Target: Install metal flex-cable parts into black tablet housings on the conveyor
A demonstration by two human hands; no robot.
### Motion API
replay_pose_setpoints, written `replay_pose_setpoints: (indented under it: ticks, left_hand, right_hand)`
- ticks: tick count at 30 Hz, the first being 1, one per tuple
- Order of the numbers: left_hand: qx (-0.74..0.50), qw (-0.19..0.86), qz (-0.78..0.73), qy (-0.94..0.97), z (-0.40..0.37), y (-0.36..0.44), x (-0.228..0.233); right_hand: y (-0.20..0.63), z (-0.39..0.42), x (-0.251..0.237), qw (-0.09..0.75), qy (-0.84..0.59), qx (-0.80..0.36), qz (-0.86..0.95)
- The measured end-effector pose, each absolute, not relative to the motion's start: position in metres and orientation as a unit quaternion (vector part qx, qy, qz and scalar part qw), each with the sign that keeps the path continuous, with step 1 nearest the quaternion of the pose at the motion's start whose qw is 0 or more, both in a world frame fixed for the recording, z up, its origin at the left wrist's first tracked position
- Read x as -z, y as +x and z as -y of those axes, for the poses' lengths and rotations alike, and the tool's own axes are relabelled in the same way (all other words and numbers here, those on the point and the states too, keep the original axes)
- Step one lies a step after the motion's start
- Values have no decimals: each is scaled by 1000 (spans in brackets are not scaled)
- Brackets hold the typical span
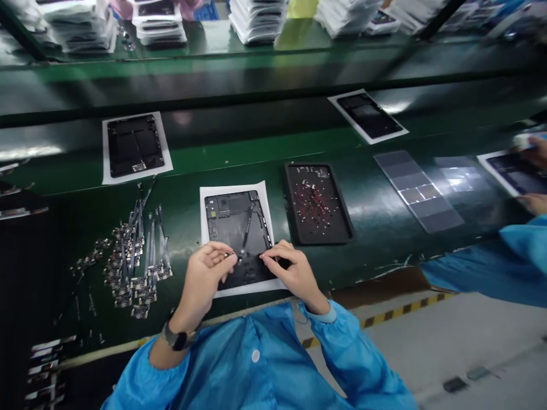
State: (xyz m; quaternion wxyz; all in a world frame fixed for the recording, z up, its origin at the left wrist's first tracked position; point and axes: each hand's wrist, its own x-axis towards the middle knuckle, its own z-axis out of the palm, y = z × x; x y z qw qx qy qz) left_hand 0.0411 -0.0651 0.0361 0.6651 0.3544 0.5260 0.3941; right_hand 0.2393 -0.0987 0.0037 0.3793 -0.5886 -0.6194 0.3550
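Strip (247, 228) lies in the housing (226, 230) beyond your left fingers (229, 262), which pinch a small part (240, 257), apparently unfitted. Your right fingers (270, 262) nearly meet; contents unclear.

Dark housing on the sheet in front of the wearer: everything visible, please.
The dark housing is a flat, rectangular, matte-looking shell with a thin rim, lying inner face up on a white sheet on the green bench. A yellowish square sits near its upper left; a dark strip slants across its right part. The left hand, pinching a small part, and right hand cover some lower areas; whether they touch it is unclear.
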Motion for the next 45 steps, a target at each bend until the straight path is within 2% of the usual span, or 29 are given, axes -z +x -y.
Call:
replay_pose_setpoints:
  ticks: [12, 21, 31, 41, 45]
  left_hand:
    - [-310, 716, -514, 356, 65, 68, -24]
    - [-294, 716, -522, 360, 66, 69, -20]
    - [-256, 714, -534, 374, 63, 67, -21]
    - [-295, 670, -559, 389, 73, 72, -12]
    - [-272, 691, -550, 383, 69, 69, -15]
  right_hand:
    - [242, 99, -6, 342, -554, -361, 668]
    - [245, 99, -7, 327, -545, -370, 678]
    - [255, 94, -8, 272, -522, -396, 705]
    - [252, 95, -9, 241, -546, -393, 700]
    - [256, 95, -7, 252, -532, -414, 695]
